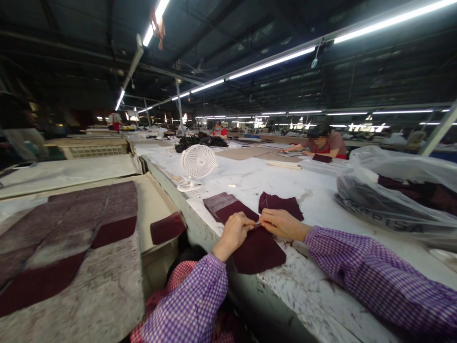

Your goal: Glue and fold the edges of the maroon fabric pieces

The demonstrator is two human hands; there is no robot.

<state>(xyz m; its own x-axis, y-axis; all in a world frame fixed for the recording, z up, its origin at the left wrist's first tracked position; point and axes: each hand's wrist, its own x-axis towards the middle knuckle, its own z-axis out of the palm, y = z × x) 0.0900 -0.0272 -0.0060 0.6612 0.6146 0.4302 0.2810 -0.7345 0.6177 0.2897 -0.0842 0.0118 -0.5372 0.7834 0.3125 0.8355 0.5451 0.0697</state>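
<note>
A dark maroon fabric piece (pixel 260 252) lies at the table's near edge, its lower part hanging slightly over. My left hand (pixel 235 231) pinches the top edge of this piece between thumb and fingers. Close beside it, my right hand (pixel 282 223) grips the same edge, fingertips almost meeting the left ones. What exactly is between the fingertips is partly hidden. Behind my hands are a stack of maroon pieces (pixel 232 207) with a greyish strip, and another maroon piece (pixel 280 204) to the right.
A white fan (pixel 198 161) stands on the white-covered table (pixel 243 174). At right sits a clear plastic bag (pixel 396 190) with maroon fabric. On the left, maroon panels (pixel 117 231) lie on a grey board (pixel 103 290), with a loose piece (pixel 167 227) alongside. A co-worker (pixel 326 143) works across the table.
</note>
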